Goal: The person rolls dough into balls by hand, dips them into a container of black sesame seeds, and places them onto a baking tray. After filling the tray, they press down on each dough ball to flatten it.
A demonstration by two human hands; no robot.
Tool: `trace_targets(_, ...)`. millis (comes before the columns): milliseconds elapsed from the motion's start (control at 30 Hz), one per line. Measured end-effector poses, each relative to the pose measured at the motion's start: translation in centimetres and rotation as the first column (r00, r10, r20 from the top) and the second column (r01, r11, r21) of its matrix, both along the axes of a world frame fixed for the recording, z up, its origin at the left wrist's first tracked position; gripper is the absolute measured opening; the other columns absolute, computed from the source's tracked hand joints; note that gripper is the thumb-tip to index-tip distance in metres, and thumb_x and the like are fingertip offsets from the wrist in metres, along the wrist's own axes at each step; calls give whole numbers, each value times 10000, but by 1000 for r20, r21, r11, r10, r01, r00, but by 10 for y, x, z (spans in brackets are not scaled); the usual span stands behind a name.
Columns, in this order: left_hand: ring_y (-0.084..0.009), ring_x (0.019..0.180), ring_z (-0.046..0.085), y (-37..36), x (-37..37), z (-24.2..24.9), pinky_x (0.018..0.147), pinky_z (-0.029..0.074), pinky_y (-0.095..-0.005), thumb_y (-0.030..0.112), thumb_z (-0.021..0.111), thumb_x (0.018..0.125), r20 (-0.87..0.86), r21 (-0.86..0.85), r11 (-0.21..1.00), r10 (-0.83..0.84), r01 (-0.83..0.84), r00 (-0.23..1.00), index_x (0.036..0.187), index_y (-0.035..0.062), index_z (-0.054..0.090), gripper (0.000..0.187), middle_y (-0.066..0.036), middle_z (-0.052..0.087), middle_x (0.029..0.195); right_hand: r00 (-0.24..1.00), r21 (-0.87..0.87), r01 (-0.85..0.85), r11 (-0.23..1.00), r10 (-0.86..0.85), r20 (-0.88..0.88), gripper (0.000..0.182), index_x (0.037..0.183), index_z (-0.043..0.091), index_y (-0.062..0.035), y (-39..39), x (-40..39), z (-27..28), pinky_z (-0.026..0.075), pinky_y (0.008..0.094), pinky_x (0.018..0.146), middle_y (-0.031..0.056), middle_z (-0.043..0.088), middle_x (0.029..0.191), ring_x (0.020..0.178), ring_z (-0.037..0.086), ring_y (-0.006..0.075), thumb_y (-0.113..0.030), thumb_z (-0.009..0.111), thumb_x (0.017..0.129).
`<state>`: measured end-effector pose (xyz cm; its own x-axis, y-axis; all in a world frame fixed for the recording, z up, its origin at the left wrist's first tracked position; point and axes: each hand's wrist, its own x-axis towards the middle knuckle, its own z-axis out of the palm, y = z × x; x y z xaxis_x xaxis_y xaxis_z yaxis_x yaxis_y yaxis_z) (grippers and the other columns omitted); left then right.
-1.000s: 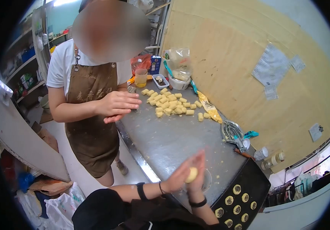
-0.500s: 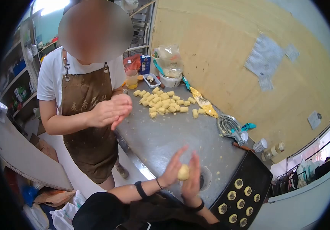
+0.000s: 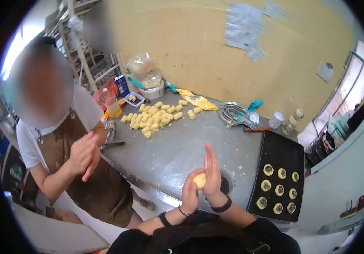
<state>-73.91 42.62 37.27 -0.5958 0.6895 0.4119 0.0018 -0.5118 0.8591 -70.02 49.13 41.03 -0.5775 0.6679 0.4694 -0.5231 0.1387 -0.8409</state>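
The left hand (image 3: pixel 189 194) and right hand (image 3: pixel 211 179) squash 1 yellow dough ball (image 3: pixel 199 181) in their pressed-together grip near a round bowl (image 3: pixel 231 175).

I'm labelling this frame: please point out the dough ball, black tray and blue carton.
Dough ball (image 3: pixel 199 181), head view: its exposed middle.
Black tray (image 3: pixel 281 150), head view: bare far surface.
Blue carton (image 3: pixel 122 86), head view: front face.
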Motion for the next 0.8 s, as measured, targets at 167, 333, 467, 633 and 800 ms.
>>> trace_targets(167, -210, 1022, 561, 7, -5, 5, 925, 435, -338, 266, 368, 980, 729, 53, 980, -169, 190, 663, 1055, 6, 544, 323, -124, 585, 1068, 993, -125, 99, 987, -90, 73, 517, 1395, 337, 24, 11, 2, 2, 153, 391, 1135, 148, 296, 1482, 1389, 244, 240, -273, 354, 973)
trace_targets(333, -232, 1050, 561, 1, -42, -2, 938, 440, -369, 322, 401, 980, 877, 92, 909, -267, 407, 399, 1103, 40, 538, 337, -112, 595, 1086, 953, 427, -109, 898, -28, 301, 522, 1363, 425, -38, 23, 18, -3, 262, 402, 1097, 154, 400, 1410, 1350, 331, 229, -296, 494, 915)
trace_targets(467, -246, 1143, 538, -12, -45, 11, 981, 435, -408, 482, 287, 984, 888, 39, 861, -262, 507, 377, 1207, 101, 504, 492, -94, 561, 1221, 898, 913, -106, 393, -356, 258, 451, 1212, 559, -78, 19, 22, -6, 360, 421, 1030, 114, 539, 1236, 1201, 484, 226, -276, 625, 812)
trace_targets(633, -246, 1141, 533, -20, -48, -38, 983, 423, -430, 519, 267, 970, 927, 25, 847, -218, 531, 304, 1193, 105, 506, 528, -86, 558, 1206, 935, 931, 24, 364, -339, 108, 231, 925, 647, -88, 11, 12, -34, 439, 423, 946, 53, 625, 913, 876, 604, 228, -213, 681, 733)
trace_targets(800, -199, 1099, 555, -29, -39, -46, 947, 456, -350, 467, 246, 986, 945, -17, 901, -127, 433, 303, 1153, 97, 521, 490, -75, 566, 1153, 957, 908, 84, 411, -288, 42, 151, 758, 585, -68, 2, 0, -49, 475, 369, 858, 65, 556, 755, 752, 571, 233, -193, 652, 705)
